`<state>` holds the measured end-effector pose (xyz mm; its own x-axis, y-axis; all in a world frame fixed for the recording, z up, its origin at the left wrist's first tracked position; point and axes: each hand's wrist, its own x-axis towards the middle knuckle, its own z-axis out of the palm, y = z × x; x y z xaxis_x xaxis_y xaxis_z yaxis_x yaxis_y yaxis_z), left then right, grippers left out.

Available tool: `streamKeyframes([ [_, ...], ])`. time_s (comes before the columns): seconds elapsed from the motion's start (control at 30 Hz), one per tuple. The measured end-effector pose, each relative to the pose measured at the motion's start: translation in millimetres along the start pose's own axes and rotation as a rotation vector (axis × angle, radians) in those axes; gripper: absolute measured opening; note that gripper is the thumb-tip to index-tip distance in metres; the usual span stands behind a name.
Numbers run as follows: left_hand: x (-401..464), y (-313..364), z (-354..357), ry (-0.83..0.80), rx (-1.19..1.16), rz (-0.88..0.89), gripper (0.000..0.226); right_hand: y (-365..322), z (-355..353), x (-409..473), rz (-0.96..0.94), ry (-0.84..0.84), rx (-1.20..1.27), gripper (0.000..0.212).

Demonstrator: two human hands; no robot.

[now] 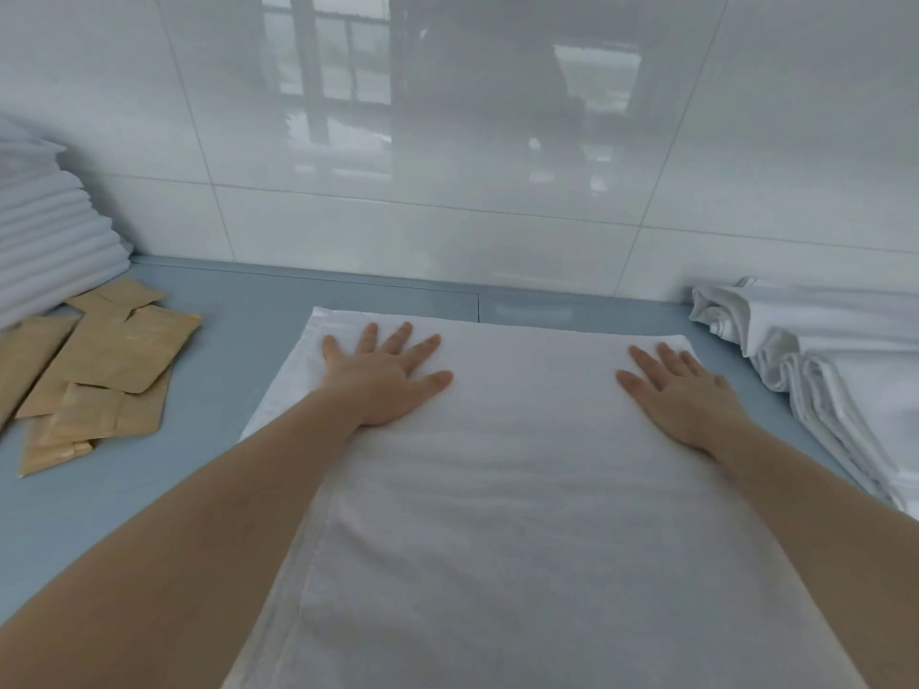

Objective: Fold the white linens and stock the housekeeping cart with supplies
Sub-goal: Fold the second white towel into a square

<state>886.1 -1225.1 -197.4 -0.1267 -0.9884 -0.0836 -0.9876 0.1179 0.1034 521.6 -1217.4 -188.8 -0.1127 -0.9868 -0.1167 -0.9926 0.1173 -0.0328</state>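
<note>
Both arms stretched forward, left hand [385, 377] and right hand [684, 392] pressed flat, fingers spread, grip open, on white linen [497, 514] lying mid-bench [238, 330], toward twelve o'clock

A white linen [522, 489] lies flat and smooth, lengthwise, on the blue tabletop [238, 340]; more white linens lie loosely gathered [820, 350] at its right, a neat folded stack [45, 231] far left
</note>
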Motion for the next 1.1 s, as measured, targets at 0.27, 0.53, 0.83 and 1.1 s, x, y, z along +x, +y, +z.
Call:
streamKeyframes([
  [0.27,-23.0,15.9,-12.2,0.128,0.045,-0.063,0.054,-45.4,-9.5,-25.6,-0.033,0.113,-0.05,0.053],
  [0.53,-77.4,54.2,12.7,0.059,0.012,0.126,0.066,-83.8,19.6,-67.5,-0.212,0.062,0.059,0.056],
  [0.83,-118.7,-22.9,-8.2,0.046,0.049,-0.167,0.054,-10.8,4.9,-91.0,0.13,0.035,0.028,0.056],
  [1.1,-178.2,66.9,17.8,0.041,-0.014,0.026,0.058,-112.6,24.8,-181.9,-0.242,0.037,0.029,0.053],
])
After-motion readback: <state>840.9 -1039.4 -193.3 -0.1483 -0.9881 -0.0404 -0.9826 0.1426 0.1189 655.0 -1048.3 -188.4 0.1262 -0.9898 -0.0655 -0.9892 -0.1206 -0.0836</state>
